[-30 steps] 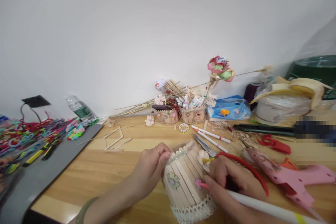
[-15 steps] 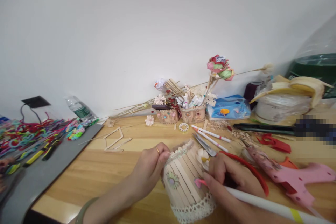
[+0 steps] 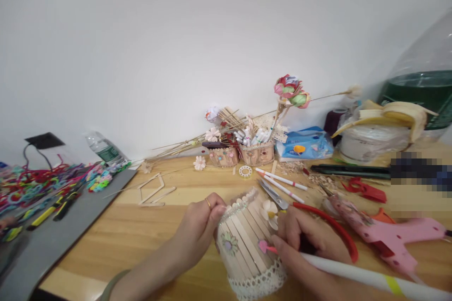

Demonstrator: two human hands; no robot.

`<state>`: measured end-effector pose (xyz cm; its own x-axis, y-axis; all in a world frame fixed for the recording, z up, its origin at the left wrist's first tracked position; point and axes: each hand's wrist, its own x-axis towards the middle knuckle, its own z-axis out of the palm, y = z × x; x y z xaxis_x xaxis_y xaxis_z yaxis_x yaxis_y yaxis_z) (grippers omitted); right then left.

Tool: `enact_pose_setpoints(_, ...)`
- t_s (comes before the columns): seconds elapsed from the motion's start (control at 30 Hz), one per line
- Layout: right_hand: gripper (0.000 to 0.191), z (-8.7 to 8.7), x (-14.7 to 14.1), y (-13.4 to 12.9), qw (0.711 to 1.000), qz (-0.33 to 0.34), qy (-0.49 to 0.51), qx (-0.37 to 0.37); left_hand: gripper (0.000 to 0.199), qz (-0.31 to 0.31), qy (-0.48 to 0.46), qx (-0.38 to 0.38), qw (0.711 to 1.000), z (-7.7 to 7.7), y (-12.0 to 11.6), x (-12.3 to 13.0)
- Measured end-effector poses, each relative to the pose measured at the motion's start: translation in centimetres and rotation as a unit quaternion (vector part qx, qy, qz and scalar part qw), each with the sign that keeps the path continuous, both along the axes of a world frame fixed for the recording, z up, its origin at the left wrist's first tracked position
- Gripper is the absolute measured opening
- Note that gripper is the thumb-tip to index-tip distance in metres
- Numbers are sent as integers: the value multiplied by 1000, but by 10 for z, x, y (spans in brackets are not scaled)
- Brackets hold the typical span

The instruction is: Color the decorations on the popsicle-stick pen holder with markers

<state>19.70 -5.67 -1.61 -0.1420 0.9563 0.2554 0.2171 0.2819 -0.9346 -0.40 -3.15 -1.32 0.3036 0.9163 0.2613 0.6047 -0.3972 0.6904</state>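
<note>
A cup made of craft sticks, with lace along its near edge and a beaded trim at the far edge, lies tilted in front of me. My left hand pinches its far left edge. On its side are a green flower, a white flower and a small pink heart. My right hand grips a white marker with a yellow band, its fingers closed near the pink-red tip. That tip meets the heart's right side; whether it presses on it I cannot tell.
Behind the cup lie a craft knife and white markers. Red-handled pliers and a pink glue gun are at right. Two stick-walled holders stand by the wall. Colourful pipe cleaners cover the grey mat at left.
The marker tip has drawn slightly right, and more of the pink heart shows. My left hand keeps its hold on the cup. The whole view has shifted a little.
</note>
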Motion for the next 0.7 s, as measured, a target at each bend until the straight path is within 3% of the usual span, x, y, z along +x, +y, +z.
enact_pose_setpoints(0.7, 28, 6, 2, 0, 1000, 14, -26, -2, 35, -9, -10, -10, 1000, 1, -1, -1)
